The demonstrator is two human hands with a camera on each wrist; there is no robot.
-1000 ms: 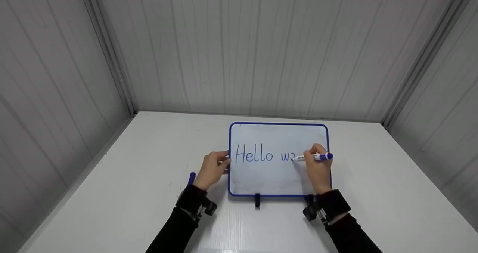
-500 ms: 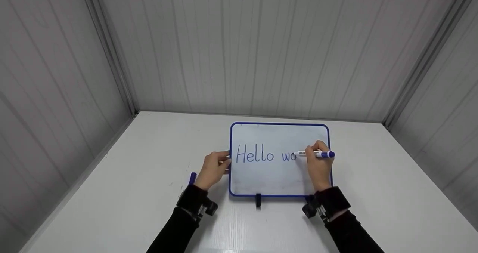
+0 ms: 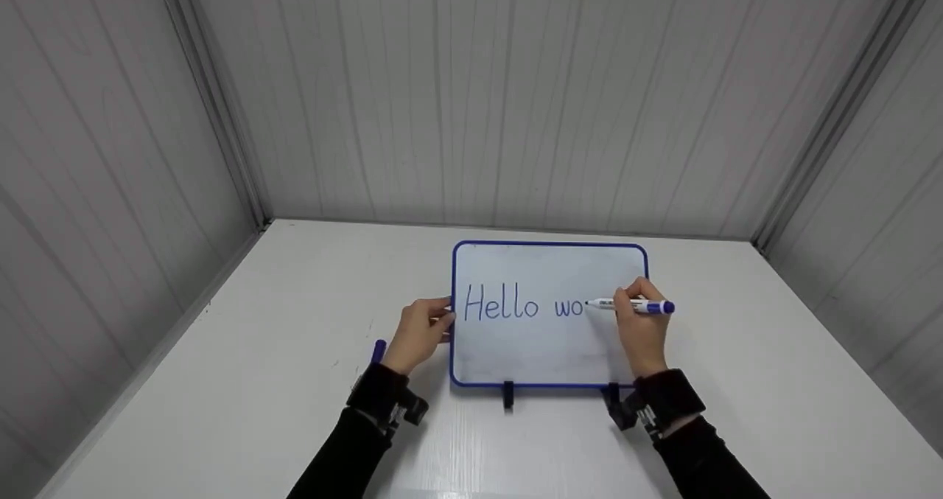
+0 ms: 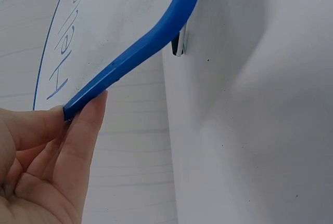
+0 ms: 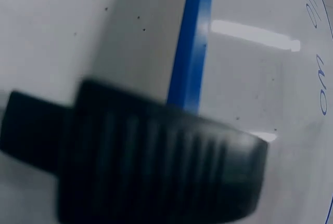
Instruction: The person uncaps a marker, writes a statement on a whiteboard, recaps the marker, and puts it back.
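Two hands at whiteboard [image 3: 549, 263], right hand [image 3: 642, 329] pinching marker [image 3: 632, 306], left hand [image 3: 420, 333] fingertips gripping frame, seen from left wrist.

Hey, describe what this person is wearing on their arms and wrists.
Both arms are in black long sleeves. Each wrist carries a wide black band with a small black camera unit clipped to it, showing pale markings: one behind the left hand, one behind the right hand. The hands are bare, with no gloves or rings visible.
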